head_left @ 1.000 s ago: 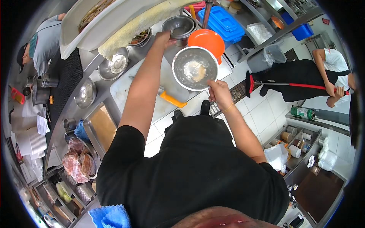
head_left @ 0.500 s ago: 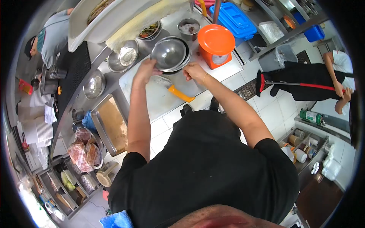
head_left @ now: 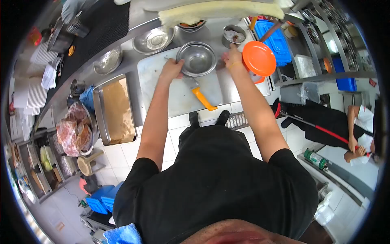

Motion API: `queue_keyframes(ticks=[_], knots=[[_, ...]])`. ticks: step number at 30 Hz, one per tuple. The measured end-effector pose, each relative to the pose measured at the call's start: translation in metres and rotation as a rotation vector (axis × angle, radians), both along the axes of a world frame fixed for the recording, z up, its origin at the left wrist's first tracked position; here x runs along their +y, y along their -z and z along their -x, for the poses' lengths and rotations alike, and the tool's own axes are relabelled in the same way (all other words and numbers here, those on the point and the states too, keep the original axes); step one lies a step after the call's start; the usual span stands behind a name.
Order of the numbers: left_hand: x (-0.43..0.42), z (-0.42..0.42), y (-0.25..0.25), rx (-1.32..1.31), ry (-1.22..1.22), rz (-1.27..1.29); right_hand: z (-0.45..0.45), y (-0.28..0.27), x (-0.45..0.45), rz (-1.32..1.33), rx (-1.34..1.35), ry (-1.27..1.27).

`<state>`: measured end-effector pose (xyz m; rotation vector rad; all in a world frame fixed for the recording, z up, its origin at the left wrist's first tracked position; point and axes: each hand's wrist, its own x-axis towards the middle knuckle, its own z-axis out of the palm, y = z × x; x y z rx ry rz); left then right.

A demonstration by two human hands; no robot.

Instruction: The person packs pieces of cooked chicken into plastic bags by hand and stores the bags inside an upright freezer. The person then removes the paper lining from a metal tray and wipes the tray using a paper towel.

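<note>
A shiny steel mixing bowl [head_left: 197, 59] sits at the back of the white cutting board [head_left: 156, 89]. My left hand [head_left: 171, 71] is closed at the bowl's left rim. Beyond the bowl and to its right stands a small steel pot [head_left: 234, 37] with pale, foamy-looking contents. My right hand [head_left: 232, 59] reaches to the front of this pot, fingers apart and slightly blurred, with a fingertip at its side. In front of the bowl lies a tool with a yellow handle [head_left: 204, 99]; its metal end is partly hidden by the bowl.
An orange-lidded container [head_left: 258, 59] stands right of my right hand, before a blue lidded box [head_left: 276, 42]. Steel bowls [head_left: 153, 40] and a shallow metal tray [head_left: 115, 110] are at left. A person holding a red-handled pole [head_left: 331, 132] is at far right.
My right hand has left the bowl's right side and moved out to the small pot. My left hand stays at the bowl. The camera view has shifted.
</note>
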<state>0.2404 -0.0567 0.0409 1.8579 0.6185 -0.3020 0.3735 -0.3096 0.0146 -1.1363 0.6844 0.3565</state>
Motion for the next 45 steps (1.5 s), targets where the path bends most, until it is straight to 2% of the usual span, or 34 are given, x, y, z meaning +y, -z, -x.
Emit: queue_keyframes(ticks=[3,6,8,10,13,16,19,21,22,23,25,27,29,30,31,34,37,38,42,45], knots=[[-0.009,0.007,0.015,-0.138,-0.061,0.062,-0.034,-0.001,0.013,-0.088,0.048,0.203],[-0.008,0.022,0.002,-0.188,-0.119,0.066,-0.062,0.025,0.02,-0.119,0.015,0.362],[-0.007,0.038,-0.006,-0.218,-0.159,0.112,-0.061,0.025,0.019,-0.02,-0.112,0.178],[0.009,0.052,-0.012,-0.293,-0.194,0.199,-0.061,0.024,0.022,-0.003,-0.05,0.367],[0.021,0.074,-0.044,-0.358,-0.212,0.33,-0.033,0.016,0.026,-0.036,-0.249,0.211],[0.022,0.086,-0.074,-0.319,-0.108,0.325,0.01,0.004,0.034,0.153,-0.409,0.011],[0.009,0.083,-0.086,-0.349,-0.026,0.313,0.075,-0.027,0.032,0.472,-0.516,-0.199],[-0.007,0.076,-0.083,-0.309,0.034,0.329,0.109,-0.019,0.018,0.52,-0.819,-0.315],[-0.015,0.073,-0.08,-0.285,0.063,0.335,0.135,-0.035,0.01,0.489,-0.797,-0.362],[-0.021,0.072,-0.068,-0.247,0.116,0.335,0.157,-0.051,0.007,0.353,-0.779,-0.272],[-0.033,0.07,-0.05,-0.176,0.22,0.322,0.191,-0.062,-0.014,0.272,-0.708,-0.213],[-0.052,0.084,-0.045,-0.165,0.313,0.382,0.221,-0.028,-0.054,0.318,-0.515,-0.227],[-0.071,0.095,-0.028,-0.148,0.402,0.438,0.257,-0.027,-0.081,0.383,-0.531,-0.19],[-0.083,0.103,-0.027,-0.149,0.407,0.42,0.269,-0.006,-0.103,0.468,-0.453,-0.177],[-0.093,0.109,-0.027,-0.167,0.434,0.423,0.282,-0.007,-0.116,0.391,-0.371,-0.099],[-0.122,0.127,-0.033,-0.156,0.491,0.449,0.328,-0.021,-0.162,0.501,-0.212,0.039],[-0.152,0.139,-0.034,-0.061,0.479,0.496,0.376,-0.018,-0.213,0.574,-0.216,0.205],[-0.163,0.142,-0.037,-0.06,0.495,0.454,0.394,-0.013,-0.236,0.653,-0.21,0.178],[-0.228,0.157,-0.028,-0.101,0.47,0.516,0.464,-0.051,-0.295,0.499,-0.268,0.45],[-0.281,0.173,-0.002,-0.1,0.555,0.251,0.506,-0.081,-0.332,0.412,-0.361,0.501]])
